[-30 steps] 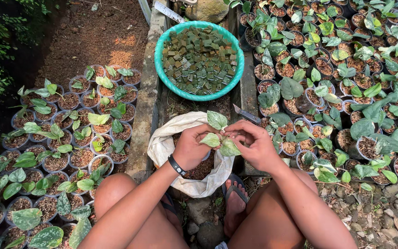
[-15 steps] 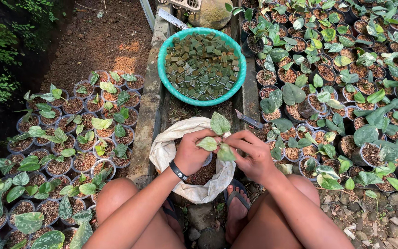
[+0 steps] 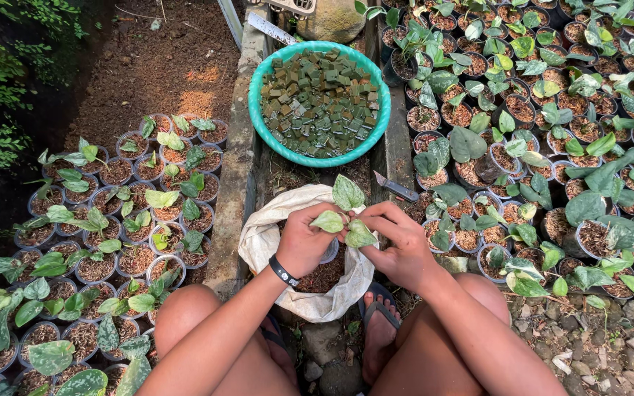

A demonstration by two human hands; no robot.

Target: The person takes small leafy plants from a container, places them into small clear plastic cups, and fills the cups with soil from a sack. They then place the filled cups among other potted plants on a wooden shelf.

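— What do we have in our hands?

— A small leafy cutting, three pale green, mottled leaves. It sits between our two hands, right above the open white sack of dark soil that lies between our knees.

— How are the hands set?

— Our left hand is curled closed around the lower part of the cutting, a black band on its wrist. Our right hand is closed too, fingers pinching at the leaves from the other side. There may be a small clear cup under the left hand, but we can't tell for certain.

— And around us?

— A teal basin of green and brown cubes stands beyond the sack, a small knife lies to its right, and potted seedlings crowd both sides
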